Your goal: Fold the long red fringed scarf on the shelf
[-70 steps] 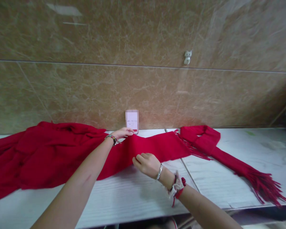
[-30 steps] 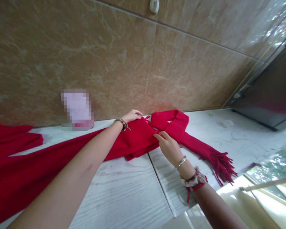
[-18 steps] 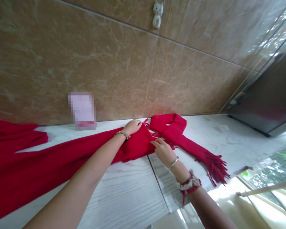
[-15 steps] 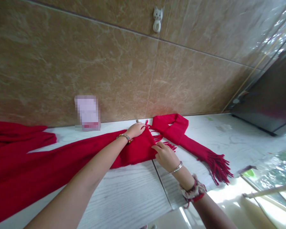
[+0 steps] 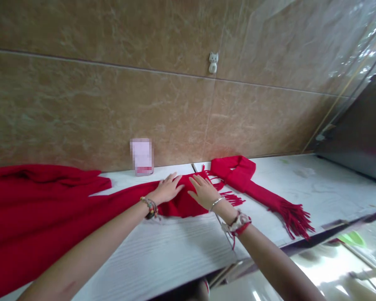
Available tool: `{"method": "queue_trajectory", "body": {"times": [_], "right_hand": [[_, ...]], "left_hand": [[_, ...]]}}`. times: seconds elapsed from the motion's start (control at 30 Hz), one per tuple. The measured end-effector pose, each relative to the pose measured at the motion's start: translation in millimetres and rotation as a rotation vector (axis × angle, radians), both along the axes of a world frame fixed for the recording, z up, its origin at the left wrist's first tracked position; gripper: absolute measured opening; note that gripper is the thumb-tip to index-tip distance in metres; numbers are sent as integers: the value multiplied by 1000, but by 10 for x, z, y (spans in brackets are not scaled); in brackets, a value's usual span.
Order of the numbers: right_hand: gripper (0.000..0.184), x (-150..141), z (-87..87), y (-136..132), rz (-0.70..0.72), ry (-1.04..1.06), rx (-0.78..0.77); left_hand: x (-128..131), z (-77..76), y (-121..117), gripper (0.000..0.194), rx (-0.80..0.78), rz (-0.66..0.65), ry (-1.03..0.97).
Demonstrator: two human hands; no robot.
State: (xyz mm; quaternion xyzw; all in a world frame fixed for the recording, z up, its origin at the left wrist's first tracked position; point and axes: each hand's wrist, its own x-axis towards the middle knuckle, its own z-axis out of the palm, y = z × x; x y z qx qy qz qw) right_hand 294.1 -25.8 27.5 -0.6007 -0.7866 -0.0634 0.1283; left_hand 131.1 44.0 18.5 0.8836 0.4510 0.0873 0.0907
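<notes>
A long red scarf stretches from the left across the white tabletop, its fringed end near the middle. My left hand lies flat on the cloth with the fingers apart. Close beside it, my right hand rests spread on the same scarf, just short of the fringe. To the right, a second red scarf lies folded into a loop, its tassels fanned toward the front edge. More red cloth is bunched at the far left.
The white table runs along a brown tiled wall. A pink-white box-like item, blurred out, stands against the wall. A white cat-shaped hook is fixed higher up. At the right stands a dark appliance.
Both hands have let go of the scarf's fringed edge and now lie spread on the cloth. My left hand has drawn back leftward from the corner. The view has shifted.
</notes>
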Motion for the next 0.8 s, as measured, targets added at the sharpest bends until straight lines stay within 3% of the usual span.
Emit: {"method": "queue_trajectory", "body": {"times": [0.13,0.23,0.37,0.47,0.53,0.63,0.8], "right_hand": [[48,-53,-276,86,-6,-67,-118],[47,72,-320,104,-19,-126,-114],[37,134,-181,213,79,-234,-242],[42,-7,-114,363,16,-218,-189],[47,-135,-144,463,-17,-188,-132],[46,-227,-260,579,-4,-221,-185],[36,87,-372,654,-51,-334,-193]], "left_hand": [[-381,-182,-198,55,-48,-3,145],[-504,-215,-218,51,13,-45,126],[-517,-205,-223,46,61,-60,86],[-508,-220,-224,45,65,-82,55],[-511,-241,-217,45,63,-85,36],[-519,-268,-203,47,57,-75,24],[-517,-278,-190,51,4,-43,28]]}}
